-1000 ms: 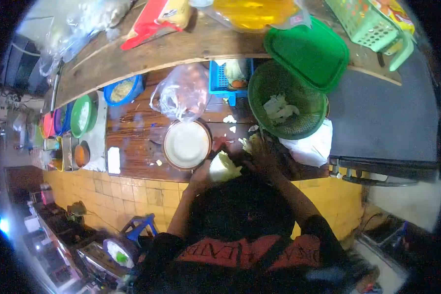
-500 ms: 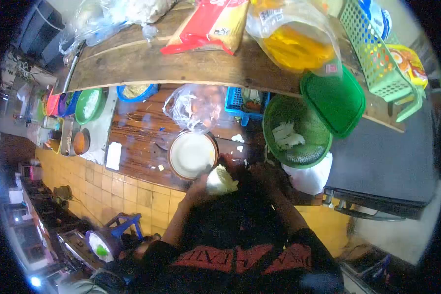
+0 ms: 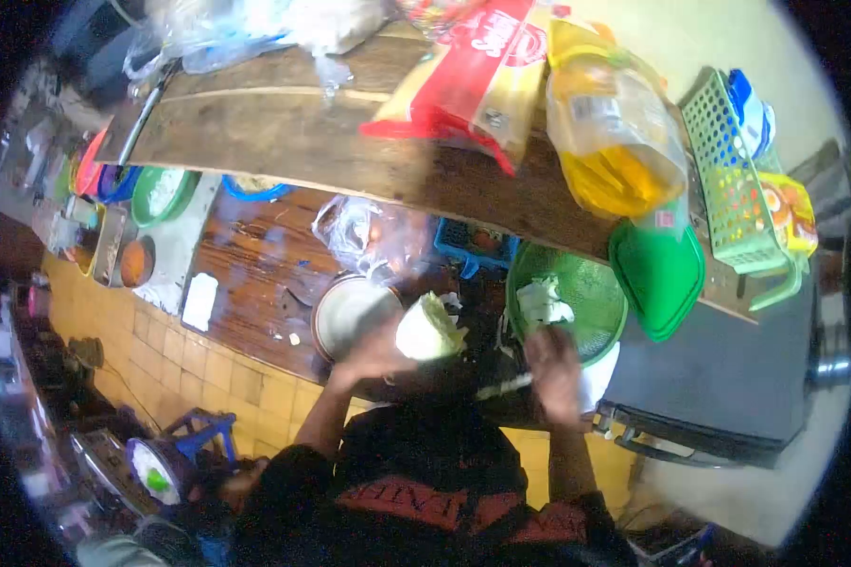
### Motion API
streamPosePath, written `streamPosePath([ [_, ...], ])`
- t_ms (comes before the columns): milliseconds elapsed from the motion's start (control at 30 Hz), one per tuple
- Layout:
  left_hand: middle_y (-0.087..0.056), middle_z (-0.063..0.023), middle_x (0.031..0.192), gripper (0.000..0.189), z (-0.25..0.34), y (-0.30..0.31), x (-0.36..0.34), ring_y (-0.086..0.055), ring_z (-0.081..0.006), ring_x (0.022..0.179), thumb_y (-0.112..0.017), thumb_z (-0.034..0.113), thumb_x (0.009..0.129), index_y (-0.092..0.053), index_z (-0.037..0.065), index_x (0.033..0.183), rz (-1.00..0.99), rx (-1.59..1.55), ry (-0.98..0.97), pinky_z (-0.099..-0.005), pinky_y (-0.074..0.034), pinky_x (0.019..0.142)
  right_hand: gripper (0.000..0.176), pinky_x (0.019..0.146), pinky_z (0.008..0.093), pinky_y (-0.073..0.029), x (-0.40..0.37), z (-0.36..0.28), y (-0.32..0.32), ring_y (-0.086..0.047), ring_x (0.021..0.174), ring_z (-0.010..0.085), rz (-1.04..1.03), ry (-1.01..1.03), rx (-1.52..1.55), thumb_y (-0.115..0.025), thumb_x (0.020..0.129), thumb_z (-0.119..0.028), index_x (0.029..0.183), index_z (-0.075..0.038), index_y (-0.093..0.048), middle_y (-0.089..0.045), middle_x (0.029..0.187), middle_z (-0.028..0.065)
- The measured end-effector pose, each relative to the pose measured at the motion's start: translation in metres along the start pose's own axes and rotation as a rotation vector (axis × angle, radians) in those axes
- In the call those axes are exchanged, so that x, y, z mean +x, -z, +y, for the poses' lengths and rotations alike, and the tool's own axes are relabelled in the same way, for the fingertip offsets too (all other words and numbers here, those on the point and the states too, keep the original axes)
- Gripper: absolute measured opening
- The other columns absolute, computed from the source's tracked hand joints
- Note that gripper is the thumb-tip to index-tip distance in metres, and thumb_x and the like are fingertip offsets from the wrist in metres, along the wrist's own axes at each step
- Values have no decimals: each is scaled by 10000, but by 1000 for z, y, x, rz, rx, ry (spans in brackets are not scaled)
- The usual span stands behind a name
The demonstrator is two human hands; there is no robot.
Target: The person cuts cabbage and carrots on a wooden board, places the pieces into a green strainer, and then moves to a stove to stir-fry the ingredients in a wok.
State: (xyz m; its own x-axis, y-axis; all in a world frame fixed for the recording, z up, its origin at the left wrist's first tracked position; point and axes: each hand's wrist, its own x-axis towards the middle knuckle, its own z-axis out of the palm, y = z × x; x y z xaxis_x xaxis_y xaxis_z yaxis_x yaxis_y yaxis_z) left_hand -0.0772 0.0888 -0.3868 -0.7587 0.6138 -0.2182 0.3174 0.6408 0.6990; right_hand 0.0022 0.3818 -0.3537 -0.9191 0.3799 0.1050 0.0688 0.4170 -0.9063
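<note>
My left hand point(image 3: 373, 352) is closed around a pale wedge of cabbage point(image 3: 429, 329), its cut, layered side facing right. A round white plate point(image 3: 338, 317) with a brown rim lies just behind that hand, partly covered by it. My right hand point(image 3: 555, 376), smeared by motion, is at the near rim of a green colander point(image 3: 591, 317). A narrow pale blade, apparently a knife point(image 3: 504, 386), juts leftward from that hand; its handle is hidden. Inside the colander lie white cabbage pieces point(image 3: 545, 300).
Overhanging the table is a wooden shelf point(image 3: 284, 123) with a red-and-yellow packet point(image 3: 463, 85), an oil pouch point(image 3: 624, 142) and a light green basket point(image 3: 728, 170). A green lid point(image 3: 660, 279) sits right of the colander. Behind the plate are a plastic bag point(image 3: 373, 236) and blue basket point(image 3: 477, 248).
My right hand has moved right and away from the cabbage to the colander's near rim. My left hand still grips the cabbage, now lifted slightly. The camera view has tilted.
</note>
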Motion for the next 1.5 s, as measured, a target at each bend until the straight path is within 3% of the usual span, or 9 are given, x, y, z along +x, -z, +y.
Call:
streamPosePath([
  [33,-526,-195,1074,696,9,9,-3,-515,-311,997,-716,248,591,-410,4,1167,67,-158,16,-395,-400,876,204,689,387,-471,33,-30,11,-555,841,322,8,618,-614,-607,769,-75,968,-33,-597,-577,933,153],
  [167,-508,-204,1090,734,-2,9,-10,-472,-343,1070,-744,210,583,-388,-2,1188,141,-334,51,-393,-375,918,203,741,449,-443,95,-43,-11,-543,845,339,85,691,-1020,-570,794,-110,988,-57,-594,-558,982,146],
  [233,-515,-203,1089,711,6,8,-20,-490,-329,1051,-733,228,600,-391,-3,1179,112,-370,197,-391,-393,891,223,768,447,-440,117,-13,-48,-545,883,354,-29,59,219,-548,796,-131,1001,-48,-582,-564,994,167],
  [300,-518,-223,1110,689,23,26,-35,-515,-322,1022,-722,240,640,-380,-2,1186,33,-335,341,-387,-418,863,242,784,438,-443,141,-23,-82,-551,933,348,-295,803,-765,-515,806,-156,1012,-44,-575,-581,996,177],
  [400,-525,-217,1126,674,8,3,-56,-516,-353,1040,-701,231,692,-343,29,1227,-52,-352,378,-404,-429,846,255,789,444,-442,164,-8,-146,-554,976,327,-501,606,-1072,-513,801,-175,1006,-36,-577,-597,992,176],
  [467,-521,-200,1147,699,-8,-19,-74,-519,-337,1033,-694,211,698,-327,36,1267,139,-408,169,-394,-426,859,409,948,471,-339,172,-9,-168,-485,1056,362,-320,356,-517,-574,778,-166,1149,-14,-494,-492,1190,194],
  [600,-458,-191,1231,989,-8,-13,-94,-489,-307,1075,-788,170,597,-179,32,1364,184,-537,181,-394,-401,903,411,948,469,-340,190,-19,-187,-486,1055,359,-337,404,-517,-574,778,-167,1151,-14,-493,-494,1189,191],
  [933,-488,-125,1210,625,-35,-9,-86,-484,-231,1066,-689,123,721,-374,27,1253,343,-465,371,-347,-379,930,416,946,465,-343,189,-11,-174,-490,1051,348,-472,486,-591,-576,779,-168,1155,-14,-487,-499,1186,183],
  [1500,-432,-174,1265,958,-56,4,-49,-424,-288,1159,-782,192,577,-230,47,1346,134,-516,267,-366,-338,984,426,943,457,-348,190,25,-100,-496,1046,330,-505,333,-650,-579,780,-170,1163,-14,-478,-508,1180,169],
])
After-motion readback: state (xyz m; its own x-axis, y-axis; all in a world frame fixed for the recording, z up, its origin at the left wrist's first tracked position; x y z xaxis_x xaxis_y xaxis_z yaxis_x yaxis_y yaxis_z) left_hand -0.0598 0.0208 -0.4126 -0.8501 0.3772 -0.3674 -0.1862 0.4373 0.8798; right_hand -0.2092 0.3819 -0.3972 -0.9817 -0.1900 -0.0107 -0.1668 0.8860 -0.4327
